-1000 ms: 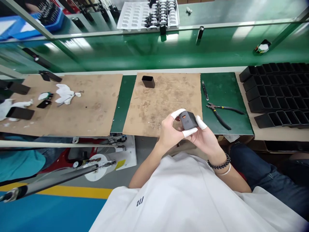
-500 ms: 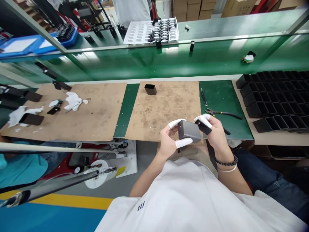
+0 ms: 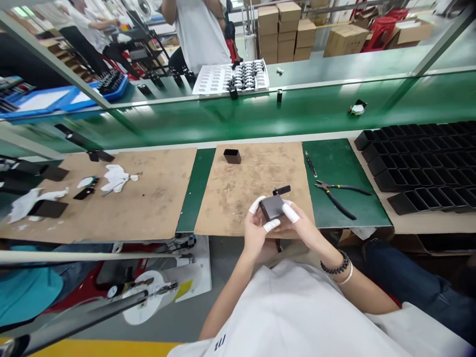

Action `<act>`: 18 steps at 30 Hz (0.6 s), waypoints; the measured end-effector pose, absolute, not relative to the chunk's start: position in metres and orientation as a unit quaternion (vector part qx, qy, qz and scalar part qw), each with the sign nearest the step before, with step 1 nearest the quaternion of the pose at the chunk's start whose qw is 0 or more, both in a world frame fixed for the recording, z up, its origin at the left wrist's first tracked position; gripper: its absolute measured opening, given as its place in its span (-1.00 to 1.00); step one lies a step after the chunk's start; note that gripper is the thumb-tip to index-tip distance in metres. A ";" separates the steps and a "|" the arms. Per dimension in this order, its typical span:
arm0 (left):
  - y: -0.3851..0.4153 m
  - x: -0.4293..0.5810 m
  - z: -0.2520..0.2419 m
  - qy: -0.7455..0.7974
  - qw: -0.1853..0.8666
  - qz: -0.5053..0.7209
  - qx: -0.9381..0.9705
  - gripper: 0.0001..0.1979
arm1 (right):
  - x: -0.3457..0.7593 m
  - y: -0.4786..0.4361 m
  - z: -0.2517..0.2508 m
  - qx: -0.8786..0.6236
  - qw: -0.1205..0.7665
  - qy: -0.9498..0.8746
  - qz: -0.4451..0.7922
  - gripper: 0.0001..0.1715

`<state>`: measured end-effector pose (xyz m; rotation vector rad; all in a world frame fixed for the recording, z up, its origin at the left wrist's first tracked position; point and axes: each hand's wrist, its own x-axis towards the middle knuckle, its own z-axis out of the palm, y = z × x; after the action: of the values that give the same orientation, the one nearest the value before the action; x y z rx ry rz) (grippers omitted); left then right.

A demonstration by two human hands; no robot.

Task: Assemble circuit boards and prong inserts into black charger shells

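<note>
Just let go of the small black cover (image 3: pixel 281 190), gripped half a second ago in the right hand (image 3: pixel 299 224), now lying on the cardboard sheet (image 3: pixel 253 176). Working rightward: passing an open-topped black casing (image 3: pixel 232 157) near the sheet's far edge, then pinching the dark box (image 3: pixel 272 207) between white-capped fingers (image 3: pixel 272 225) of the left hand (image 3: pixel 255 234), holding it over the near edge, pressing its right side with the right hand's fingers too. Farther right, on the green surface (image 3: pixel 372 212): spotting tweezers (image 3: pixel 311 164), then opened pliers (image 3: pixel 325 187).
</note>
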<state>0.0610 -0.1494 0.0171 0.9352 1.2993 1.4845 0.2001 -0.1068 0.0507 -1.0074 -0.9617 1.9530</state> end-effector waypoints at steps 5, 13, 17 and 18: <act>-0.152 0.047 0.015 0.611 0.350 0.440 0.557 -0.14 | 0.196 -0.054 0.055 -0.447 0.312 -0.599 0.586 -0.63; -0.156 0.061 0.009 0.581 0.155 0.122 0.790 -0.07 | 0.167 0.138 0.105 -0.551 0.290 -0.717 0.314 -0.56; -0.152 0.070 0.004 0.599 0.115 0.108 0.785 -0.10 | 0.148 0.191 0.114 -0.598 0.274 -0.723 0.212 -0.37; -0.151 0.071 0.002 0.601 0.109 0.109 0.785 -0.11 | 0.145 0.196 0.111 -0.608 0.263 -0.721 0.202 -0.35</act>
<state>0.0712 -0.1514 0.0022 2.3070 1.7662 0.3212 0.1451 0.1958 0.1105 -1.6447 -1.9497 0.5467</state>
